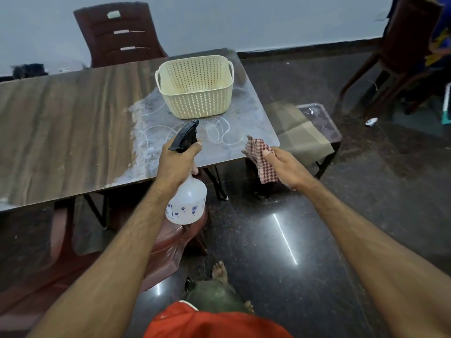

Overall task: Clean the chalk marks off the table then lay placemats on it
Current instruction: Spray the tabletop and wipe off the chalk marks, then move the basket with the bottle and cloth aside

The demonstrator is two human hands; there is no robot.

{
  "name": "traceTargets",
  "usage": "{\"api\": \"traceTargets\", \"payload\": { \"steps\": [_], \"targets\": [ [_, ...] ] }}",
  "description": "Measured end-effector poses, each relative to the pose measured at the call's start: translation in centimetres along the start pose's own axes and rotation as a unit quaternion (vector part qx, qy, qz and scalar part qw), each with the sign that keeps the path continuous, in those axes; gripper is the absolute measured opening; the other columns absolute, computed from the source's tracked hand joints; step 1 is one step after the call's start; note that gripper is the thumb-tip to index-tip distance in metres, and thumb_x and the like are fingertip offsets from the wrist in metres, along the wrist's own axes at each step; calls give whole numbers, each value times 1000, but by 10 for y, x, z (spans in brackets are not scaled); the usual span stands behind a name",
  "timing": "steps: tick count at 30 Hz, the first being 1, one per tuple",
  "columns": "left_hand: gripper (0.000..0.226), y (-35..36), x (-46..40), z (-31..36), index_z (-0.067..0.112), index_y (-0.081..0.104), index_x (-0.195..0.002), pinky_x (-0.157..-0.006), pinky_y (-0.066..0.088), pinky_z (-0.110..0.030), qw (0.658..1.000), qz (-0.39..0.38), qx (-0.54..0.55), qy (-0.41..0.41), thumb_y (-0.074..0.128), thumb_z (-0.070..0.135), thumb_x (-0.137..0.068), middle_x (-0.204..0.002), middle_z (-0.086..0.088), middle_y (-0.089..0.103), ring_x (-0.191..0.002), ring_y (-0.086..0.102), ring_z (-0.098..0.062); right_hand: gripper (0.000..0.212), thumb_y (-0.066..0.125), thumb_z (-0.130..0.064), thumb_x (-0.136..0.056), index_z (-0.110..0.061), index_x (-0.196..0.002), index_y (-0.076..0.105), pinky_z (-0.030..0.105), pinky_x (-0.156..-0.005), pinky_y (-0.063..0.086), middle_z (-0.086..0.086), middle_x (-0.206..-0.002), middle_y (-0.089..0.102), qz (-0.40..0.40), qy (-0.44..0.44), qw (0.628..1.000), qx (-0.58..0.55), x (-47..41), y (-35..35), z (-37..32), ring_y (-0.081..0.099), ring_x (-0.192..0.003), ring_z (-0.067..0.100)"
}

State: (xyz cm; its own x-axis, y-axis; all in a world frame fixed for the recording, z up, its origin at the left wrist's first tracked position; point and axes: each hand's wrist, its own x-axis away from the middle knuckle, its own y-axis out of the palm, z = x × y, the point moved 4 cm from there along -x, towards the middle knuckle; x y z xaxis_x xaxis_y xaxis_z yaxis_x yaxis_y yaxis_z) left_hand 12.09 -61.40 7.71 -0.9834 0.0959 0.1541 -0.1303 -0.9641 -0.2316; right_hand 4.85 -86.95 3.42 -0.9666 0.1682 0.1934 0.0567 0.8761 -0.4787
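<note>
Where chalk loops (217, 130) smear — perforated basket (195, 86).

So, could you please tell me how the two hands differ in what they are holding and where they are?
The left hand grips a spray bottle by its black trigger head; the right hand pinches a checked cloth. The left hand is over the table edge, the right just off its corner. Both are beside the chalk marks.

The left hand (179, 158) grips a spray bottle (186, 203) by its black trigger head, while the right hand (284, 164) pinches a checked cloth (260, 154). Beyond both hands, chalk marks (217, 131) loop across the counter (73, 123) before a cream basket (196, 87).
</note>
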Motion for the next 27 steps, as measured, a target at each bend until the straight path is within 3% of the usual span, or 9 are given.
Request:
{"api": "traceTargets", "payload": {
  "steps": [5,10,16,19,21,23,25,27],
  "targets": [
    [21,1,-32,2,5,67,-104,-50,47,-19,999,33,16,9,67,20,-89,-92,-7,68,-35,50,-10,24,40,-35,-106,-21,-103,58,25,-79,43,-12,-91,61,-22,-12,1000,13,-48,-1,1,56,-84,5],
    [9,0,-81,13,13,69,-95,-51,48,-20,998,51,30,14,66,20,-89,-84,-6,66,-36,49,-10,27,40,-38,-105,-20,-109,60,34,-89,46,-7,-99,64,-41,-9,999,11,-106,-2,-8,59,-91,9],
    [2,-17,-144,32,27,67,-87,-56,47,-28,995,80,65,18,68,25,-87,-75,7,66,-37,48,-10,31,39,-35,-106,-10,-110,58,35,-78,53,1,-95,63,-73,-7,997,13,-171,-5,-43,60,-82,12],
    [11,-24,-168,47,42,69,-82,-56,46,-27,993,84,77,32,68,31,-82,-68,8,65,-38,48,-10,33,36,-31,-108,-5,-112,55,16,-51,49,8,-91,61,-75,-11,997,-18,-200,-7,-61,62,-61,0],
    [20,-28,-184,58,52,68,-79,-53,46,-25,991,92,87,45,68,33,-82,-79,2,68,-37,48,-9,34,35,-30,-108,-3,-115,55,9,-41,40,12,-90,62,-77,-21,996,-26,-221,-10,-75,58,-48,-4],
    [17,-31,-207,67,47,67,-89,-50,46,-22,988,115,91,52,68,30,-85,-93,-6,66,-36,49,-7,37,34,-33,-108,-5,-121,55,9,-37,36,14,-94,65,-77,-35,996,-10,-247,-14,-90,55,-43,-5],
    [12,-33,-230,76,27,67,-99,-51,48,-21,985,137,90,57,69,31,-88,-93,-9,63,-37,52,-6,38,35,-34,-108,-6,-123,56,10,-39,37,11,-94,66,-64,-50,997,-9,-274,-17,-104,56,-45,-5],
    [32,-33,-256,86,10,64,-108,-50,48,-23,982,152,92,67,68,36,-89,-97,-6,65,-40,55,-6,36,37,-32,-108,-6,-123,57,11,-51,45,7,-96,67,-58,-59,996,-24,-304,-18,-119,63,-63,-2]
  ]
}}
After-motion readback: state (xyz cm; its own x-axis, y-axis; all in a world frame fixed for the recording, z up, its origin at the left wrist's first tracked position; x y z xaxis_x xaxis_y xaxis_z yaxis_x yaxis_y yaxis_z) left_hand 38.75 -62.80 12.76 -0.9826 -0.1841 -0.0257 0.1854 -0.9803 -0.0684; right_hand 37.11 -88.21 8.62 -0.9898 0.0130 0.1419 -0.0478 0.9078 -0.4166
